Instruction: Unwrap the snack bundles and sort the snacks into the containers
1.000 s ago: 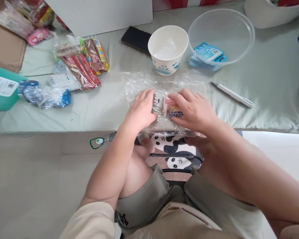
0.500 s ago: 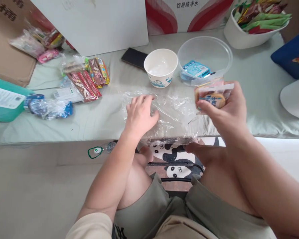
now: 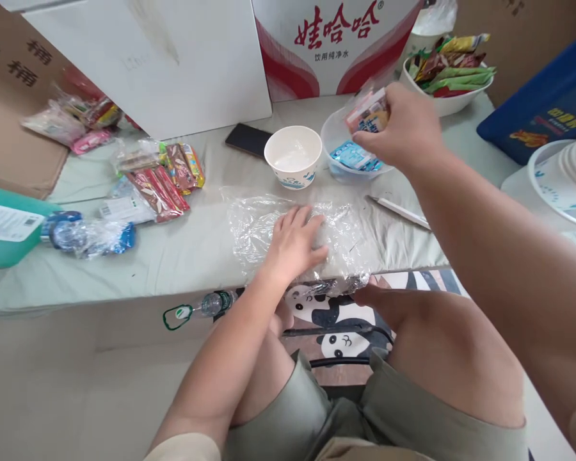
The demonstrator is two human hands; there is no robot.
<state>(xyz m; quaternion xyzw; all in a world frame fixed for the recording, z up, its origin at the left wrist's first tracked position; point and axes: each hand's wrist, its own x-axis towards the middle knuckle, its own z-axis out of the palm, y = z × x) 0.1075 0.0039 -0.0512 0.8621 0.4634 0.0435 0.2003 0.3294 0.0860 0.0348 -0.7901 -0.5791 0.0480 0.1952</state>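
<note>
My left hand [image 3: 296,244] rests with fingers apart on a crumpled clear plastic bag [image 3: 249,230] spread at the table's front edge. Above a clear round tub [image 3: 333,131], my right hand [image 3: 408,125] grips packaged biscuits [image 3: 372,120] in a small printed wrapper. Blue and white packets [image 3: 352,155] lie inside that tub. Left of the tub stands a white paper bowl [image 3: 292,157] with a blue print. A white pen-like tool [image 3: 400,212] lies on the cloth below my right hand.
Wrapped snacks [image 3: 156,186] and a blue packet [image 3: 89,232] lie left. A dark phone [image 3: 247,139] is behind the bowl. Boxes [image 3: 148,64] line the back. A snack-filled bowl [image 3: 454,102], a blue container [image 3: 532,115] and a white bucket [image 3: 523,192] stand right.
My right hand has moved up and left with the biscuits, over the tub. My left hand has come down onto the plastic. The pen-like tool now shows on the cloth, and the view has shifted.
</note>
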